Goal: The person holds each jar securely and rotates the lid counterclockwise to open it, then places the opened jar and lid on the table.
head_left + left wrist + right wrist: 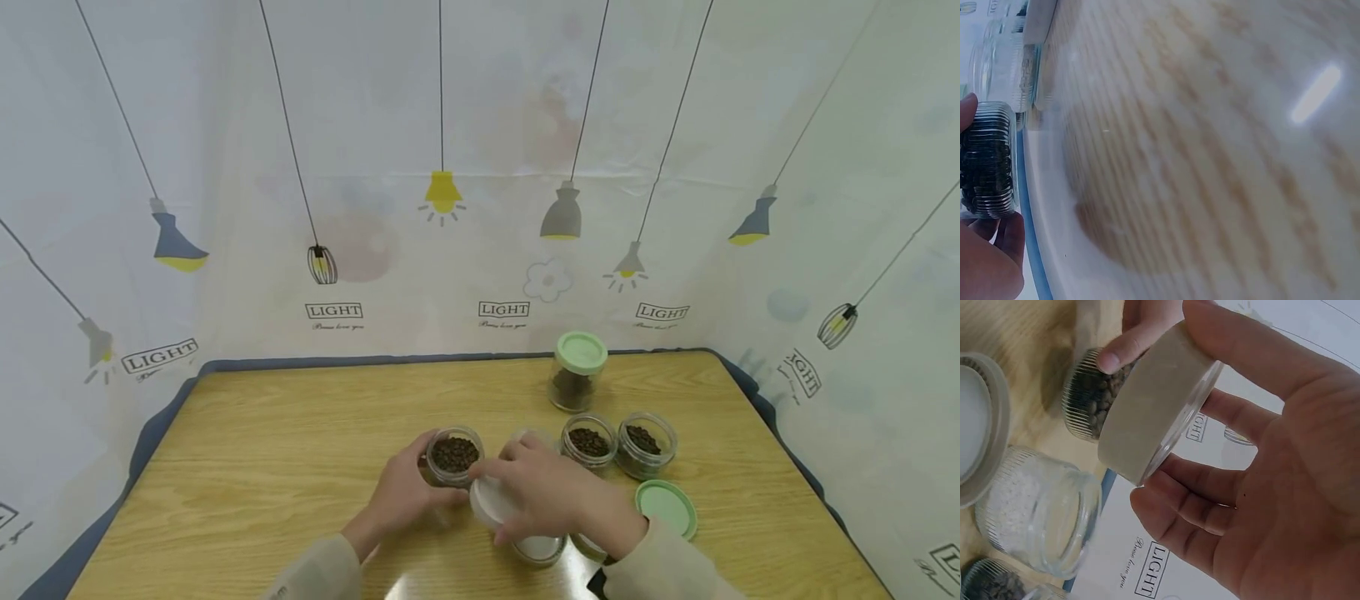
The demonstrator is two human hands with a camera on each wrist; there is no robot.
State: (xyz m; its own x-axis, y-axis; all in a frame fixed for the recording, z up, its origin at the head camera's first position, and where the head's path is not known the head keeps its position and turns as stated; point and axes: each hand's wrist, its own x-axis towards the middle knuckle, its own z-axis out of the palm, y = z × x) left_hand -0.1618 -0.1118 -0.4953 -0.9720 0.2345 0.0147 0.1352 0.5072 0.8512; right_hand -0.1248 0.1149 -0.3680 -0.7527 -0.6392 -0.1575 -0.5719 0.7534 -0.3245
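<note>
In the head view my left hand (pixel 405 490) grips a ribbed glass jar (pixel 454 455) of coffee beans from its left side. The jar stands upright with its mouth uncovered; its dark beans (pixel 986 165) show through the ribbed wall in the left wrist view. My right hand (pixel 551 487) pinches a cream lid (pixel 492 502) by its edge, tilted, just right of that jar. The right wrist view shows this lid (pixel 1147 403) between thumb and fingers. Behind the right hand a clear jar (pixel 1054 515) is mostly hidden in the head view; its contents look whitish.
Two uncovered jars of beans, one nearer (pixel 589 442) and one farther right (pixel 647 446), stand right of my hands. Behind them is a green-lidded jar (pixel 576 375). A loose green lid (pixel 666 508) lies at front right. Something white-topped (pixel 540 548) sits below my right hand.
</note>
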